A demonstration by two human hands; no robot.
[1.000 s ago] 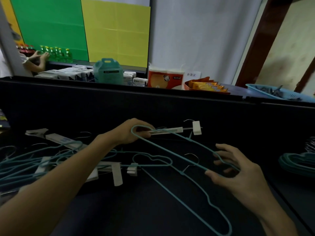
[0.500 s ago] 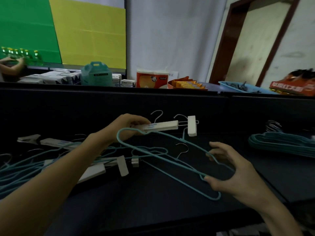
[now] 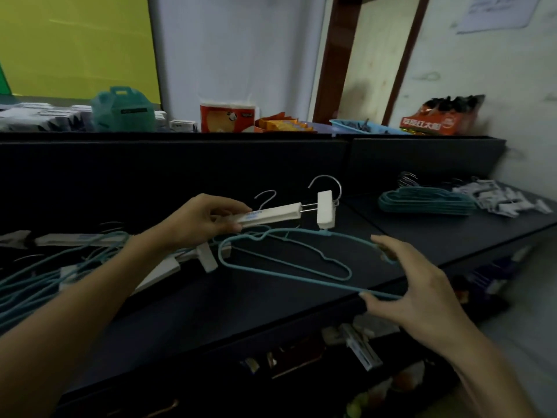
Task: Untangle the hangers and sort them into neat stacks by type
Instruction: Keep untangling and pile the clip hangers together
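Our left hand (image 3: 208,220) reaches forward above the dark table (image 3: 452,236), fingers curled round the bar of a white clip hanger (image 3: 280,213); our right hand (image 3: 413,285) holds the teal wire hanger (image 3: 289,257) between thumb and fingers at its near end; a blue basket (image 3: 355,125) on the far ledge holds dark items we cannot identify; since a half second ago the view has swung right, bringing the teal stack (image 3: 422,202) and the white clip pile (image 3: 506,199) closer.
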